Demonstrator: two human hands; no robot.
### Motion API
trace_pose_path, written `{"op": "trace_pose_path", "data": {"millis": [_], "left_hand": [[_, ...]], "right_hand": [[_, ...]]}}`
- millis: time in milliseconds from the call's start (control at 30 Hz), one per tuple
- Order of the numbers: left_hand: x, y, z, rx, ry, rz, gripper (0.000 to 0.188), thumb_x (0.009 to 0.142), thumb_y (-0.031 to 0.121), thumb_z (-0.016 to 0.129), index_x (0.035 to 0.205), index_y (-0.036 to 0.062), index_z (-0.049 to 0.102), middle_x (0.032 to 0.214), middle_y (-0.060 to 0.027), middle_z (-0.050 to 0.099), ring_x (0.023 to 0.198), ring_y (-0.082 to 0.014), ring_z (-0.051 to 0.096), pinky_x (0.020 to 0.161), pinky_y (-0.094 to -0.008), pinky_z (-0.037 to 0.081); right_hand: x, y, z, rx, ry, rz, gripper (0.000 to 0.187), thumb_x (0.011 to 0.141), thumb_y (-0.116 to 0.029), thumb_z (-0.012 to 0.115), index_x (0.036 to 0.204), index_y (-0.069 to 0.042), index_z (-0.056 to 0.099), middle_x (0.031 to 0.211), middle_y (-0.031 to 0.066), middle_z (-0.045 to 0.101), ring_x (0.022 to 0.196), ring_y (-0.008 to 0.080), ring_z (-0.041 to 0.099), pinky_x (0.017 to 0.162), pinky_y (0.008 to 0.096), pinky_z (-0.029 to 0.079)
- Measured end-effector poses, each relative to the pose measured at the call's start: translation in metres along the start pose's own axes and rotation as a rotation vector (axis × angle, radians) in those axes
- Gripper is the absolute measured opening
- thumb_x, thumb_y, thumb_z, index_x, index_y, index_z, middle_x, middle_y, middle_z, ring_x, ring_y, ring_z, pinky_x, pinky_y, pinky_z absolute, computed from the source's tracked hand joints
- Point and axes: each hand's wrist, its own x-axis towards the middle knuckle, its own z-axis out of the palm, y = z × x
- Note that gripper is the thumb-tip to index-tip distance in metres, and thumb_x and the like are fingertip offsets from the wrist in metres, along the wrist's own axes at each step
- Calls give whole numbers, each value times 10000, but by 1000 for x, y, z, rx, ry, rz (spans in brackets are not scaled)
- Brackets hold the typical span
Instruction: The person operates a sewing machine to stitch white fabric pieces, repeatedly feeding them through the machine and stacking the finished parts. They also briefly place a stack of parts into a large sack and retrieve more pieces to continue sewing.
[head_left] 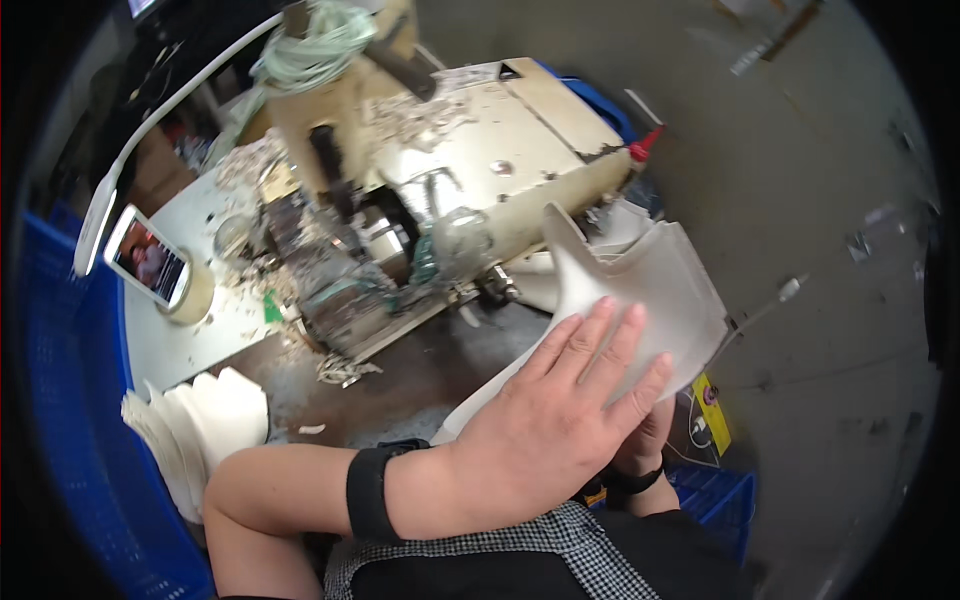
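Note:
My left hand (545, 425) lies palm down with its fingers stretched out on a stack of white curved sheet pieces (675, 290), beside the right end of a cream machine (490, 150). The layered edges of the pieces show along their upper right side. Partly behind my left hand, my right hand (645, 440) is at the lower edge of the same pieces. Its fingers are mostly hidden, so I cannot make out its grip. More white sheet material reaches down to the left, under my left hand.
Scraps cover the machine top and the pale worktop (190, 345). A phone (148, 258) leans on a round holder below a white lamp (95, 225). Further white pieces (205, 420) stand at the left by a blue crate (70, 400). Another blue crate (725, 500) sits at lower right.

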Motion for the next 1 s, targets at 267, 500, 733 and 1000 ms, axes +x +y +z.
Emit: {"op": "trace_pose_path", "data": {"millis": [267,500,733,1000], "left_hand": [[35,14,29,91,-144,120,559,801,96,543,1349,38,446,1345,-302,419,1230,-438,459,1036,-483,379],[12,-5,3,-38,24,-60,624,718,26,676,1312,-9,490,1354,-277,424,1205,-406,488,1004,-431,414],[-123,-35,-64,376,361,-707,332,801,-3,609,1130,-47,593,1234,-216,566,1155,-329,549,998,-383,412],[-255,-17,-77,1048,371,-1073,405,842,-21,596,1243,-39,551,1300,-204,519,1183,-356,503,995,-397,392]], "right_hand": [[-10,-9,-46,177,115,153,574,945,-323,556,1394,-28,352,1366,107,469,1234,227,492,1029,379,420],[25,-15,-82,91,195,-101,503,847,-45,578,1321,-4,416,1281,127,531,1149,231,553,980,363,455],[78,27,-116,-30,383,57,413,860,-23,582,1264,-35,497,1180,71,598,1065,173,594,899,311,492],[104,60,-117,-635,273,164,358,903,-213,637,1195,-31,536,1073,71,633,864,123,636,649,268,529]]}}
